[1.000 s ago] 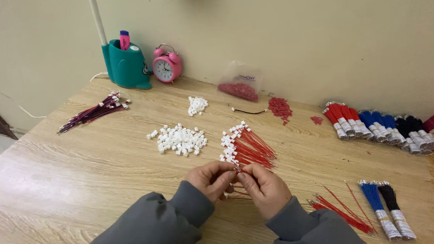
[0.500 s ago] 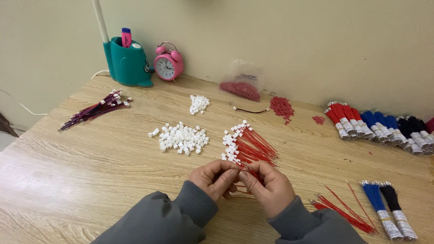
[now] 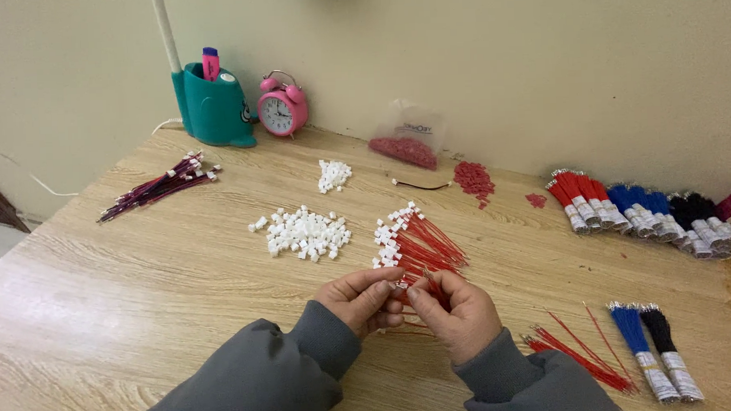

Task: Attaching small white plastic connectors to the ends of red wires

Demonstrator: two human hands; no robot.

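My left hand (image 3: 359,300) and my right hand (image 3: 458,314) meet over the near middle of the wooden table (image 3: 141,286), fingertips pinched together on a thin red wire; what the left fingers pinch is too small to make out. Just beyond them lies a fan of red wires with white connectors (image 3: 411,243). A pile of loose white connectors (image 3: 306,233) lies to the left of that fan. Loose red wires (image 3: 577,356) lie right of my right wrist.
A smaller white connector pile (image 3: 333,175), a dark wire bundle (image 3: 158,186), a teal pen holder (image 3: 214,109), a pink alarm clock (image 3: 282,105), a bag of red parts (image 3: 408,143), red, blue and black wire bundles (image 3: 645,210) and two bundles (image 3: 654,357) at the near right.
Both hands stay together over the same spot; the fingers have shifted slightly around the red wire. Nothing else on the table moved.
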